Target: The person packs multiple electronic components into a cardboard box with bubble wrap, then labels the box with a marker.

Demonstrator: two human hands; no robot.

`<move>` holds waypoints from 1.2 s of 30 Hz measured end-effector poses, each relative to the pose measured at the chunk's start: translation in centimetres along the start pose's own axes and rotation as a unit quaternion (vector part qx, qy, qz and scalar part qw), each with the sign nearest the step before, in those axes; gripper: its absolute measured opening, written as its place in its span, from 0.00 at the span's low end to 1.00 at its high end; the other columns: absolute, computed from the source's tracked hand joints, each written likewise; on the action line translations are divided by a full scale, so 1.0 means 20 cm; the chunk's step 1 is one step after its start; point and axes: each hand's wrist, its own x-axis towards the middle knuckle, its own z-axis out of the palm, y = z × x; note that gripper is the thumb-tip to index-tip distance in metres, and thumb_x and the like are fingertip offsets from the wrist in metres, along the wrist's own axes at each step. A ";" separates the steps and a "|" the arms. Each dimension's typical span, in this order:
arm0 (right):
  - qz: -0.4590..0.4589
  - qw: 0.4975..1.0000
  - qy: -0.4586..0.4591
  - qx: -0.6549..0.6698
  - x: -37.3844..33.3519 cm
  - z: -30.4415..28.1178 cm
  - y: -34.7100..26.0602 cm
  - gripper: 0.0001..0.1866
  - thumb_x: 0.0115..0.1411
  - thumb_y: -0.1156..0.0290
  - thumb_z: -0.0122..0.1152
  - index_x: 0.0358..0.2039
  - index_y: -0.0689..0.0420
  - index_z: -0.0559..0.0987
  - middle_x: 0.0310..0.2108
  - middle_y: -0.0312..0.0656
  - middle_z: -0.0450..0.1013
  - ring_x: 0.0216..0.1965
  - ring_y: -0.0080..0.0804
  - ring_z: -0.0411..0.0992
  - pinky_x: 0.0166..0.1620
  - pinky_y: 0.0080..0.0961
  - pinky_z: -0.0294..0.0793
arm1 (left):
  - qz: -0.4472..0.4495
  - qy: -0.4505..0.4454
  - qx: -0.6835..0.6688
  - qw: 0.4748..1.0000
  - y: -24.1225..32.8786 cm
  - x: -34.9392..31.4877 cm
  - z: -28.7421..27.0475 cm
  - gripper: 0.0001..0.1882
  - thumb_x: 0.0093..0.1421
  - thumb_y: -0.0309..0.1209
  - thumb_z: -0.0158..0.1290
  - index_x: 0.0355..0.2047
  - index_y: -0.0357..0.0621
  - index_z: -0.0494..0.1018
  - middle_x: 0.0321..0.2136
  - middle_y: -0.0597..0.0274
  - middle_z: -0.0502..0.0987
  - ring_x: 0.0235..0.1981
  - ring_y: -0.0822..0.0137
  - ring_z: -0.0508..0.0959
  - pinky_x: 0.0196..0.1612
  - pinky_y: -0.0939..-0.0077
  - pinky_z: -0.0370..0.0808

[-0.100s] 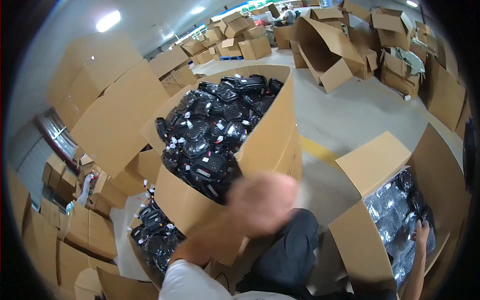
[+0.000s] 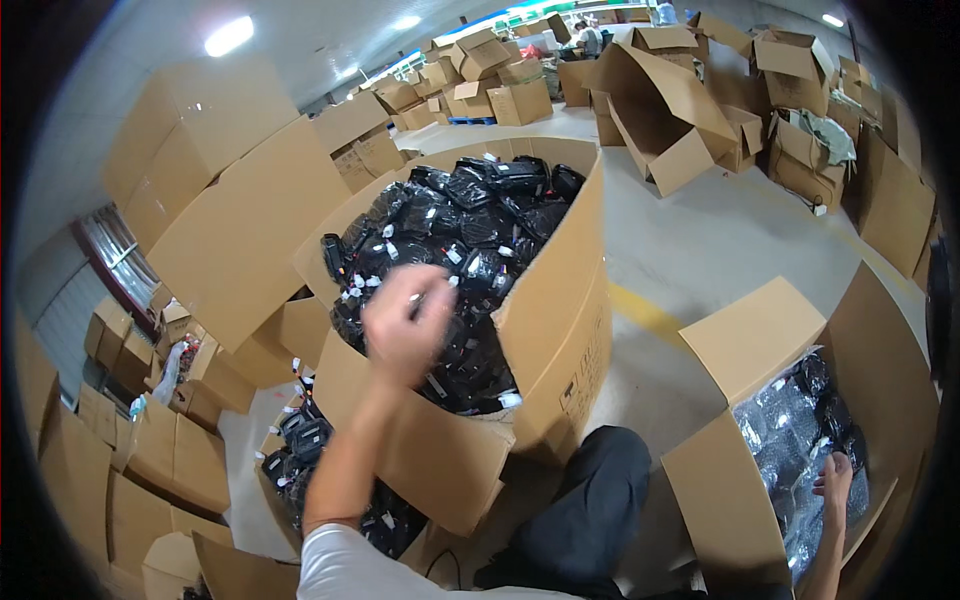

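Note:
My left hand point(image 2: 408, 325) is over the big open carton point(image 2: 555, 330), its fingers curved and apart, with nothing seen in them; motion blurs it a little. Beneath it lies a heap of black plastic-wrapped parts point(image 2: 485, 222) with white connectors. Whether the fingertips touch the heap I cannot tell. To the right, my right hand point(image 2: 835, 475) is inside a smaller open carton point(image 2: 722, 490), fingers spread and nothing seen in them. It is beside black wrapped parts point(image 2: 845, 425) and over shiny clear bubble wrap point(image 2: 785, 430).
Another carton of black wired parts point(image 2: 305, 440) stands at lower left, partly under the big carton's flap point(image 2: 435, 455). Stacked cartons point(image 2: 180, 455) line the left. Empty open boxes point(image 2: 660, 110) lie at far right. A yellow line point(image 2: 650, 312) crosses the floor. Someone point(image 2: 585, 40) is far back.
My left hand has swung up and left, from near my knee to over the heap in the big carton. My right hand has shifted slightly, its fingers loosening.

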 end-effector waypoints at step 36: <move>0.069 0.975 -0.151 -0.150 -0.61 0.08 -0.17 0.16 0.61 0.73 0.56 0.45 0.73 0.75 0.25 0.49 0.76 0.18 0.33 0.76 0.20 0.28 0.77 | -0.216 -0.190 0.419 0.861 -1.81 0.06 -0.13 0.34 0.48 0.37 0.70 0.56 0.48 0.74 0.71 0.46 0.50 0.70 0.33 0.52 0.64 0.32 0.62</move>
